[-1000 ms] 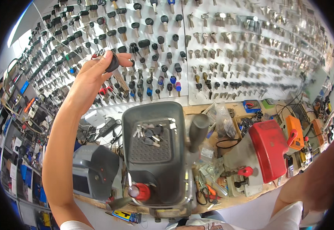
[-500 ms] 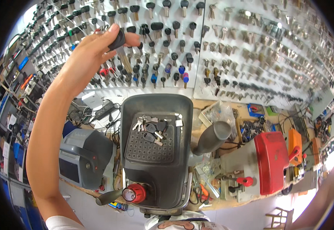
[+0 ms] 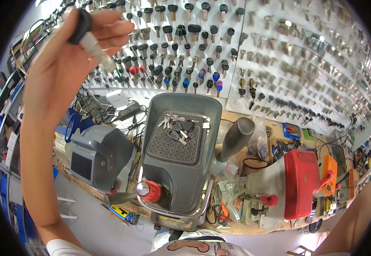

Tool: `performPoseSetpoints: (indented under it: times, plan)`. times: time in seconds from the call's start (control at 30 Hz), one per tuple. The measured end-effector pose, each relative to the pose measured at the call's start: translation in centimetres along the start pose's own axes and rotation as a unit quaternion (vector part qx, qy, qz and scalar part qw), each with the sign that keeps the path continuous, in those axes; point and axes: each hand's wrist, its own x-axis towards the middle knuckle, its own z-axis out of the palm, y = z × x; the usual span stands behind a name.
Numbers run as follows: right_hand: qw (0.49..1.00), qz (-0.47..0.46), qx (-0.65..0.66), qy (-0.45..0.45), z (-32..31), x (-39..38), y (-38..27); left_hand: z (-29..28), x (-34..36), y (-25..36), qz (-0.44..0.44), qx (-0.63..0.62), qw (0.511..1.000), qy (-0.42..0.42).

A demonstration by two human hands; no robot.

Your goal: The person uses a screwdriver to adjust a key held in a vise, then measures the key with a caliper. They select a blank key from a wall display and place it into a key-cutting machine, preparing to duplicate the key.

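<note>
My left hand [image 3: 62, 68] is raised at the upper left, in front of the key wall. It pinches a key [image 3: 81, 27] with a black head between thumb and fingers; the pale blade, smeared by motion, points down and right. Below and to the right stands a dark grey machine with a tray top [image 3: 185, 100]. On its dimpled mat lie several loose keys [image 3: 178, 127], some with black heads. Only my right forearm [image 3: 354, 215] shows, at the lower right rim; the hand itself is outside the picture.
Rows of hanging keys [image 3: 194, 30] cover the white wall. A grey device with a screen [image 3: 94, 158] stands left of the tray. At right are a dark lever handle [image 3: 236, 136] and a red-covered machine [image 3: 299, 183]. Pliers and small tools [image 3: 224, 209] lie on the wooden bench.
My left hand, with the key, has moved left and up, away from the hanging keys. The view has shifted, and more of my right forearm shows.
</note>
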Motion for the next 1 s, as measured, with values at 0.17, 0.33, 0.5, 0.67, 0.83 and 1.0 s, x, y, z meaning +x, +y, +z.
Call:
performPoseSetpoints:
  times: [0.17, 0.33, 0.5, 0.67, 0.83, 1.0]
  plan:
    - [0.999, -0.048, 0.001, 0.015, 3.7, 2.2, -1.4, 0.8, -4.8, 2.7, 0.064, -0.074, 0.995, -0.009]
    - [0.965, -0.189, -0.13, 0.129, 4.2, 6.8, -7.0, -0.6, -5.3, -1.9, 0.142, -0.081, 0.985, -0.051]
    - [0.871, -0.38, -0.239, 0.198, 5.9, 10.4, -14.5, -3.6, -6.0, -2.6, 0.197, -0.046, 0.976, -0.075]
    - [0.796, -0.465, -0.304, 0.241, 8.1, 12.7, -18.9, -6.0, -6.2, -4.5, 0.214, -0.05, 0.973, -0.076]
    - [0.772, -0.501, -0.31, 0.24, 10.7, 13.5, -20.7, -8.1, -8.0, -3.6, 0.218, -0.029, 0.974, -0.045]
    - [0.77, -0.522, -0.28, 0.237, 10.7, 13.4, -21.6, -10.0, -7.8, 0.4, 0.199, 0.054, 0.978, -0.023]
